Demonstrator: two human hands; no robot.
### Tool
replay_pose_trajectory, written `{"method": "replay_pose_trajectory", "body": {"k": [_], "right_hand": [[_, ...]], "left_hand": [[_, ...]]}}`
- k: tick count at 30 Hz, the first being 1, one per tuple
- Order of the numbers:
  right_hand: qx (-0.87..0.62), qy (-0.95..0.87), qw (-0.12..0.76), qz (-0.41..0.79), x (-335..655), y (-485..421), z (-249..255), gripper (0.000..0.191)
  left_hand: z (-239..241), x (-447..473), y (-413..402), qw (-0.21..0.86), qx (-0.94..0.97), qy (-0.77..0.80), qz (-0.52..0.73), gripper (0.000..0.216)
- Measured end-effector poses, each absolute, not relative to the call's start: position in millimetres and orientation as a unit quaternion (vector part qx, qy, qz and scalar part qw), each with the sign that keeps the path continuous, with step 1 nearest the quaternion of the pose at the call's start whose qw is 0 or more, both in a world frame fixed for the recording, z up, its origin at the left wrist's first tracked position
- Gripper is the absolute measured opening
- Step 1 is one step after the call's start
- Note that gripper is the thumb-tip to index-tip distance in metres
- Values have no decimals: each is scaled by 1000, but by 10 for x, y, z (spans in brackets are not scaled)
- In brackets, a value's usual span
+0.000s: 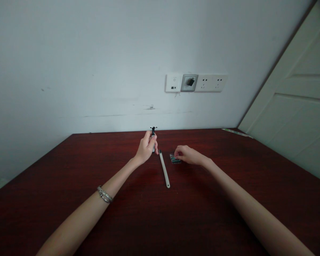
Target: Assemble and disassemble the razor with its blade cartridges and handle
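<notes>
My left hand (146,147) is closed around a small razor-like tool (153,131), held upright, with a black neck, a narrow T-shaped top and a light grip mostly covered by my fingers. Just right of that hand, a long pale stick (164,169) with a dark far tip and a hole in its near end lies on the table. My right hand (186,155) has its fingertips pinched at a small clear case (175,160) holding dark green pieces. What sits between those fingertips, if anything, is too small to make out.
The dark red wooden table (128,217) meets a white wall at its far edge. On the wall are socket plates (210,83) and a black plug (190,82). A pale strip (237,133) lies along the back right edge, beside a white panelled door (296,106).
</notes>
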State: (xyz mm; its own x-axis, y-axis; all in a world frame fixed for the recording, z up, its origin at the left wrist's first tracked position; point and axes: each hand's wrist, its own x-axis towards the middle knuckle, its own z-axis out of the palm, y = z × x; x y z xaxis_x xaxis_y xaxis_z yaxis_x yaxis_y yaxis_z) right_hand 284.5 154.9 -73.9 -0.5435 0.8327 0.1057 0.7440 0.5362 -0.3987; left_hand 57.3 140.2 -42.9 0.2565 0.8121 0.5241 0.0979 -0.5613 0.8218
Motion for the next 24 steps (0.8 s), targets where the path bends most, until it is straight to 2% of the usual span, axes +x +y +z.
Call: {"method": "replay_pose_trajectory", "body": {"k": [10, 15, 21, 24], "right_hand": [[-442, -864, 175, 165, 2852, 1551, -688, 11], [-428, -837, 262, 219, 2826, 1502, -512, 10], [-416, -749, 386, 341, 2722, 1431, -354, 20], [-421, -698, 421, 398, 2670, 1395, -285, 26]], "left_hand": [[-432, 583, 1400, 350, 713, 317, 518, 18], [-432, 591, 1392, 353, 713, 317, 516, 18], [-438, 594, 1380, 352, 719, 318, 509, 18], [-449, 595, 1380, 351, 721, 319, 505, 18]]}}
